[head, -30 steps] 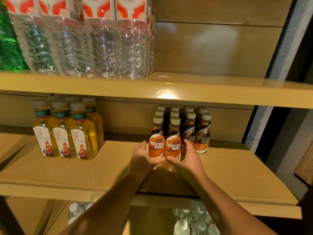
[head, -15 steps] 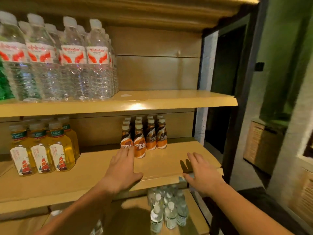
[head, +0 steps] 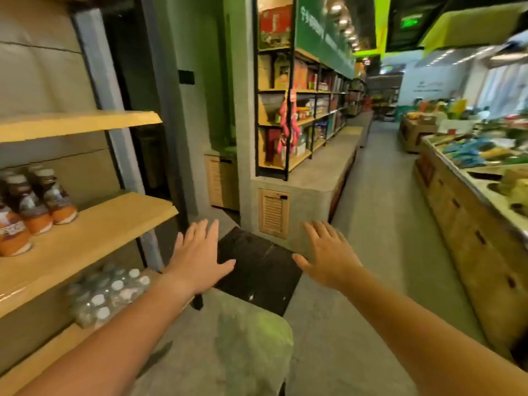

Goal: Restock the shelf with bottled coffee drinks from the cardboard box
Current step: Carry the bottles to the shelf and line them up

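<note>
- Standing upright on the middle shelf (head: 108, 224) at the far left of the head view, the bottled coffee drinks (head: 34, 207) were packed close together; orange bases, dark upper labels, print blurred.
- The bottles sat towards the inner part of the board; the board's right end was bare wood.
- Left hand (head: 197, 252): held flat, palm down, fingers straight and spread wide, gripping nothing. It hovered just beyond the right end of the shelf, apart from the bottles.
- Right hand (head: 328, 252): likewise flat and wide, fingers splayed, holding nothing, well clear of the shelf and over the floor.
- Between and below the two hands lay a dark floor panel (head: 257, 267).
- On the bottom board, below the coffee, a cluster of clear white-capped bottles (head: 108, 290) was seen.
- The upper shelf board (head: 80, 124) carried nothing in its visible part.
- Further out: a concrete aisle floor (head: 371, 195), a tall goods rack (head: 300, 110) along its left side, and a wooden produce surface (head: 471, 224) along its right, contents too blurred to identify.
</note>
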`<state>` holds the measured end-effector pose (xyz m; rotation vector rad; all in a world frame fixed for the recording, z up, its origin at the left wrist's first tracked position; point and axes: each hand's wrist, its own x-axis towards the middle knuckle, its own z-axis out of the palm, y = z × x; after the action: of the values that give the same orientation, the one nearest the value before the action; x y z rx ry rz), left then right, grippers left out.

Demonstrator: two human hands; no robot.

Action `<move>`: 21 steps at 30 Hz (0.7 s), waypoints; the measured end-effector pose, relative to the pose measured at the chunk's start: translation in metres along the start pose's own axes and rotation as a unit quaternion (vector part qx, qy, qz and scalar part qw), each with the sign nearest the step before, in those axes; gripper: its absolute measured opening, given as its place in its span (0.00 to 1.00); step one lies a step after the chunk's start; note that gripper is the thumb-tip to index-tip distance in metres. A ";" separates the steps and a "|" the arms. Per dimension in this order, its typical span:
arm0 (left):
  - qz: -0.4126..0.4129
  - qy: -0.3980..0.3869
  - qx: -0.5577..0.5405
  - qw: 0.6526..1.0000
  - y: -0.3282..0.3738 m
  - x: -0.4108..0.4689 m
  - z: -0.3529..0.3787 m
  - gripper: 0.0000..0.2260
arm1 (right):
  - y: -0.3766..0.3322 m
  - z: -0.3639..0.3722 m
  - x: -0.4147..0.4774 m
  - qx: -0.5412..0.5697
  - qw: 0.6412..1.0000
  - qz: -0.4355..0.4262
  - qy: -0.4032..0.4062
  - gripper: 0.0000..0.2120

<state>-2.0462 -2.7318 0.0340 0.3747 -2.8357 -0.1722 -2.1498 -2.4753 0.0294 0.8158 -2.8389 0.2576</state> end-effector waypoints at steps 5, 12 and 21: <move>0.137 -0.039 -0.034 0.989 0.149 -0.029 0.031 0.44 | 0.107 -0.036 -0.137 -0.026 0.991 0.131 0.031 0.39; 0.319 -0.070 -0.042 0.944 0.373 -0.138 0.041 0.45 | 0.223 -0.104 -0.385 -0.075 0.942 0.323 0.045 0.40; 0.515 -0.096 -0.114 0.844 0.627 -0.376 0.037 0.44 | 0.285 -0.165 -0.736 -0.105 0.852 0.509 0.066 0.37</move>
<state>-1.8561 -2.0260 -0.0016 -1.2553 -2.7142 -0.3133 -1.6695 -1.8286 -0.0023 -0.7787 -2.7869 0.1078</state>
